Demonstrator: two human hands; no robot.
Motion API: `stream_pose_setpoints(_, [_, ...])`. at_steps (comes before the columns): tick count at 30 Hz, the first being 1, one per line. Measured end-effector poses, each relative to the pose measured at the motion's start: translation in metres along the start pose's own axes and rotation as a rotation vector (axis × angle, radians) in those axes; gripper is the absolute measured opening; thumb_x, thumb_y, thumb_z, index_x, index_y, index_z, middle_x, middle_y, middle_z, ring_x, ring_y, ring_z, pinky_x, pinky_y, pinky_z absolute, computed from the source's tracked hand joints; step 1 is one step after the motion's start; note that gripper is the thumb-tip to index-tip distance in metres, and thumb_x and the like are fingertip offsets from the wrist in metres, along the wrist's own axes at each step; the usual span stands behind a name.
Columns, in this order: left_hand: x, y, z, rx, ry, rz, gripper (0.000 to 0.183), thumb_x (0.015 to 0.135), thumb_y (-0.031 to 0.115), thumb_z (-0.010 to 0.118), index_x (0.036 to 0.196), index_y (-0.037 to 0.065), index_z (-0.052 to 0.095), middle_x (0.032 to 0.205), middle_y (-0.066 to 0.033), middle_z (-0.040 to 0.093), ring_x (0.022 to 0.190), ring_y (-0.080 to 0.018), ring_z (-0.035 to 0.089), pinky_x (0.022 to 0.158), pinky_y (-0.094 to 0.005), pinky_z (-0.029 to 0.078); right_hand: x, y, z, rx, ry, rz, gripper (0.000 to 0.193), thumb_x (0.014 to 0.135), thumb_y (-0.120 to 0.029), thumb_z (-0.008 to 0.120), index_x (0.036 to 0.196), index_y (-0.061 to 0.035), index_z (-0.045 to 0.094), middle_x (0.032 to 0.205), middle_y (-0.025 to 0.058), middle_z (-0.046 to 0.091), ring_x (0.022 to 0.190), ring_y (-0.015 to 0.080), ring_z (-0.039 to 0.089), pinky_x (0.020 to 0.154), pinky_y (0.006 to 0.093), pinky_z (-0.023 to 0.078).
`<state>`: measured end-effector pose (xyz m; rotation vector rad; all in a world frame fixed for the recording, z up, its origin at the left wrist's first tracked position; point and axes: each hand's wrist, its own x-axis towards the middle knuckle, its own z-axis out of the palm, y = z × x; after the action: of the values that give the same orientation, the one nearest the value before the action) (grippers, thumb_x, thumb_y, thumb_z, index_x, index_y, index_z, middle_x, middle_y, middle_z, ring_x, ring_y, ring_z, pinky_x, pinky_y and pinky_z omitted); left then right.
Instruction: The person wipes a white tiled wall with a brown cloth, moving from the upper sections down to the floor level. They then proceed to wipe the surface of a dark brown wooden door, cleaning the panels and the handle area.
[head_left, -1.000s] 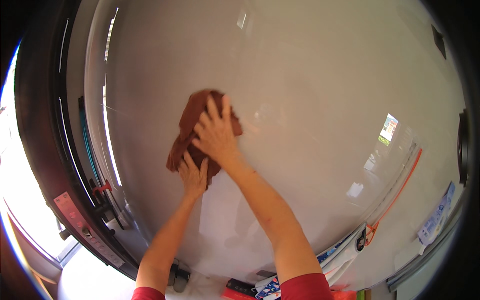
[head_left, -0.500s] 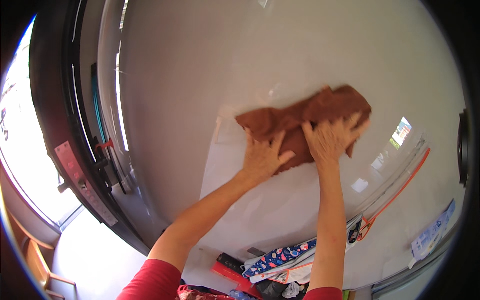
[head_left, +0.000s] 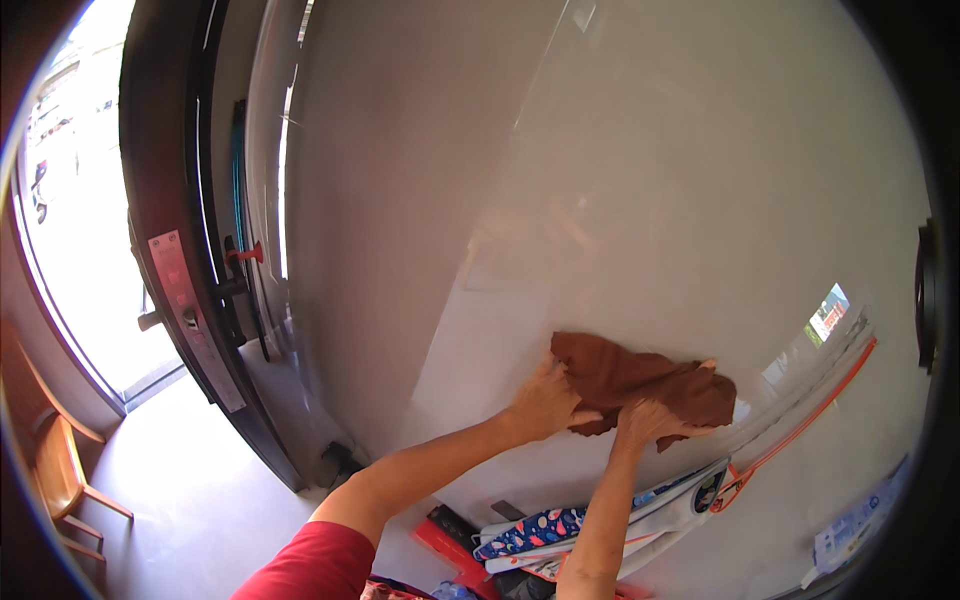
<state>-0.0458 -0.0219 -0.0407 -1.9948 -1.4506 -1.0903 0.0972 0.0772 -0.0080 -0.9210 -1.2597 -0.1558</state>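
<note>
A crumpled brown cloth (head_left: 635,378) lies against a glossy pale grey wall (head_left: 440,270) in front of me. Its left end is gripped by my left hand (head_left: 548,403), the thumb pointing right along the cloth's lower edge. My right hand (head_left: 652,420) holds the lower right part, with the thumb stretched to the right. Folds of cloth hide some of its fingers, and a fingertip shows at the cloth's upper edge. Both forearms reach up from below; a red sleeve covers my left upper arm.
An open dark door (head_left: 180,250) with a lock plate stands at the left, beside a bright doorway. A wooden chair (head_left: 62,465) is at the lower left. Beneath my arms lean a folded ironing board (head_left: 540,535) with a patterned blue cover and a red box (head_left: 445,550). An orange-red cord (head_left: 810,408) hangs on the right.
Both hands and the cloth have moved down the wall and slightly right. The hands lay spread flat on the cloth before; now their fingers are closed on it. The view has shifted too.
</note>
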Motion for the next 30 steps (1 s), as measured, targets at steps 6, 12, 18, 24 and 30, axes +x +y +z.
stream_pose_setpoints(6, [0.04, -0.052, -0.046, 0.161, 0.115, -0.099, 0.066, 0.086, 0.056, 0.044, 0.135, 0.012, 0.042, 0.135, -0.0097, 0.044, 0.131, -0.0316, 0.029, 0.11, -0.0509, 0.012, 0.039, -0.104, 0.012, -0.517, -0.014, -0.379, 0.061, 0.093, -0.041, 0.041, 0.143, -0.0119, 0.025, 0.14, 0.0086, 0.039, 0.13, 0.0254, 0.033, 0.106, 0.0574, 0.005])
stream_pose_setpoints(12, [0.053, -0.096, -0.08, 0.216, 0.214, -0.216, 0.068, 0.088, 0.06, 0.038, 0.134, 0.01, 0.044, 0.138, -0.0089, 0.041, 0.132, -0.0293, 0.025, 0.111, -0.0529, 0.005, 0.071, -0.173, 0.047, -0.676, -0.027, -0.766, 0.05, 0.081, -0.033, 0.059, 0.127, -0.0127, 0.051, 0.121, 0.0078, 0.056, 0.116, 0.0371, 0.043, 0.101, 0.069, 0.01])
stream_pose_setpoints(18, [0.039, -0.16, -0.108, 0.2, 0.375, -0.273, 0.075, 0.088, 0.06, 0.039, 0.141, 0.008, 0.027, 0.14, -0.0142, 0.034, 0.131, -0.0348, 0.024, 0.11, -0.0566, 0.004, 0.071, -0.241, 0.102, -0.466, 0.057, -1.046, 0.043, 0.077, -0.031, 0.064, 0.117, -0.0146, 0.06, 0.109, 0.0027, 0.059, 0.118, 0.033, 0.045, 0.096, 0.0696, 0.021])
stream_pose_setpoints(24, [0.001, -0.211, -0.129, 0.436, 0.196, -0.379, 0.071, 0.091, 0.056, 0.039, 0.139, 0.005, 0.03, 0.136, -0.018, 0.037, 0.129, -0.0353, 0.027, 0.109, -0.0563, 0.009, 0.041, -0.281, 0.136, -0.29, 0.046, -1.165, 0.045, 0.082, -0.032, 0.06, 0.125, -0.0199, 0.055, 0.106, -0.0001, 0.059, 0.123, 0.0287, 0.042, 0.098, 0.0676, 0.02])
stream_pose_setpoints(30, [-0.02, -0.241, -0.183, 0.427, -0.326, -0.421, 0.078, 0.09, 0.057, 0.04, 0.141, 0.0, 0.023, 0.14, -0.0218, 0.031, 0.131, -0.0393, 0.024, 0.11, -0.0534, 0.013, 0.012, -0.29, 0.158, -0.225, -0.062, -1.134, 0.036, 0.078, -0.031, 0.064, 0.111, -0.017, 0.064, 0.102, -0.0002, 0.06, 0.128, 0.0285, 0.038, 0.101, 0.0701, 0.015])
